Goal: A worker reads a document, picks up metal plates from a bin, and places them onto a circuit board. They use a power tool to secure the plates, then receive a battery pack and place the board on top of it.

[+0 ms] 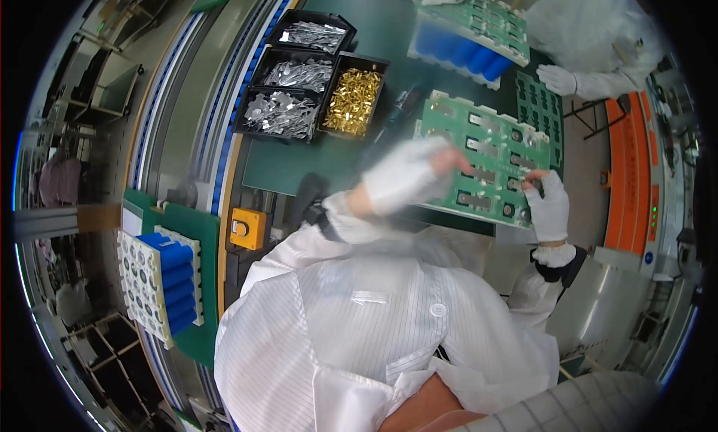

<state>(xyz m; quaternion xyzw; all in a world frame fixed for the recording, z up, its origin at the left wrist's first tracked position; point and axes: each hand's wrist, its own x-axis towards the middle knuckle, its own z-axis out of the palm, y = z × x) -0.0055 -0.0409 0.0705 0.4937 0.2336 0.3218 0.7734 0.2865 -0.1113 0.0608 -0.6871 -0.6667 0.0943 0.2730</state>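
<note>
White-gloved with bare fingertips, the person's left hand was blurred over the left part of a green panel, and whether its fingers were apart or clamped on something could not be told. The right hand bent its finger and thumb close together at the panel's right edge; whether they gripped anything there could not be told.

Largest around them was a conveyor running along the left, beside the dark green table. On the table, in front of the person, lay the green panel, with flat metal tabs set in rows across it. Beyond it stood a block of blue cylinders under a similar green top, with a co-worker's gloved hand to its right. Four black bins sat grouped at the table's left. Smaller than these was a yellow box with a round black knob. Smallest were the bins' contents: silver strips in three, gold-coloured pieces in the fourth.
</note>
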